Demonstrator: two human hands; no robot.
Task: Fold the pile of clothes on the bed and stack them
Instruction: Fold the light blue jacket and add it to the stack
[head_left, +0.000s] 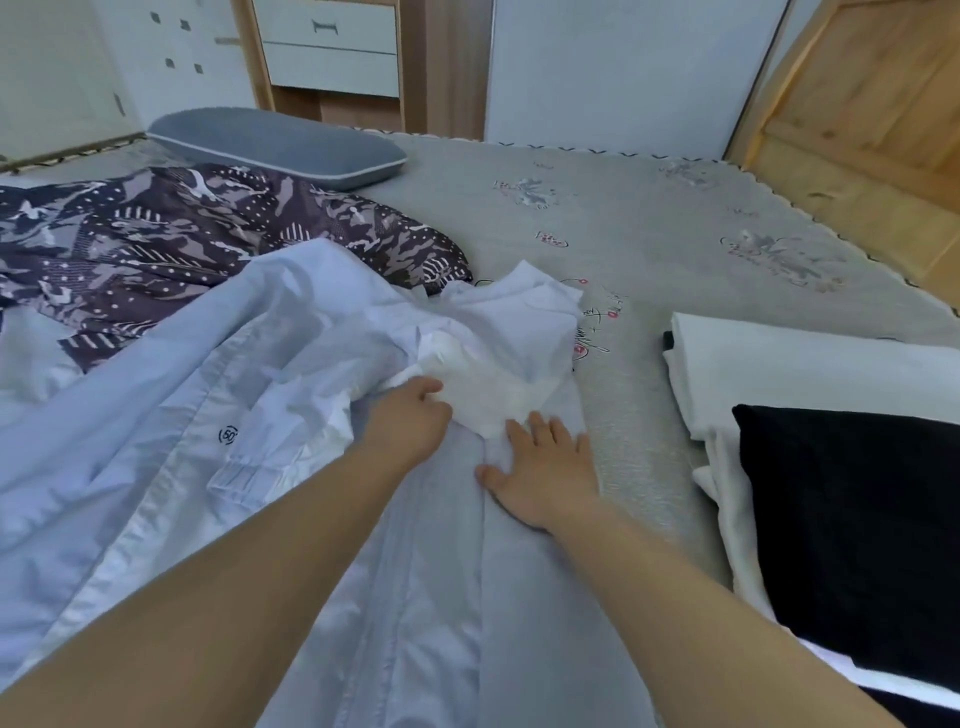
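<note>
A pale blue shirt (171, 415) with a small round logo lies spread and rumpled over the near left of the bed (649, 249). Its white collar part (498, 332) is bunched up at the far end. My left hand (410, 421) is closed on a fold of the shirt's white fabric near the collar. Just to its right, my right hand (545, 467) lies flat with fingers spread, pressing the shirt onto the bed. At the right edge sits a stack of folded clothes: a black piece (857, 525) on top of white ones (779, 364).
A dark patterned quilt (182, 244) lies crumpled at the left behind the shirt. A grey pillow (280, 145) rests at the bed's far left. Drawers (327, 47) and a wooden door (872, 93) stand beyond the bed.
</note>
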